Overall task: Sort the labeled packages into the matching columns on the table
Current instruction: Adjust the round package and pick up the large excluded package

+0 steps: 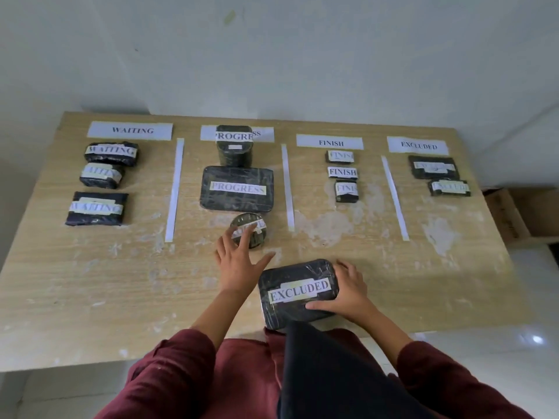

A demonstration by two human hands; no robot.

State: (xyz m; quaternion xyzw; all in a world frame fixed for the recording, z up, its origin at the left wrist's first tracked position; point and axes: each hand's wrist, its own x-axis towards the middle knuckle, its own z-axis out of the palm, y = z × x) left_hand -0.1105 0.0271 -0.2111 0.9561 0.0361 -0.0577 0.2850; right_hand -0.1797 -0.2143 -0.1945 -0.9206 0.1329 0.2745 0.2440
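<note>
Black plastic-wrapped package [298,293] labelled EXCLUDED lies under right hand [352,293].

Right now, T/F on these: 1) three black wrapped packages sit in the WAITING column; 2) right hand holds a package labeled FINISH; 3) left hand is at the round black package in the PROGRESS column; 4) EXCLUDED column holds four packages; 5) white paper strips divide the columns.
1. True: three black wrapped WAITING packages lie under the WAITING header.
2. False: the right hand grips the flat black package labeled EXCLUDED.
3. True: the left hand has fingers on the round black package.
4. False: the EXCLUDED column holds two packages.
5. True: white paper strips separate the columns.
</note>
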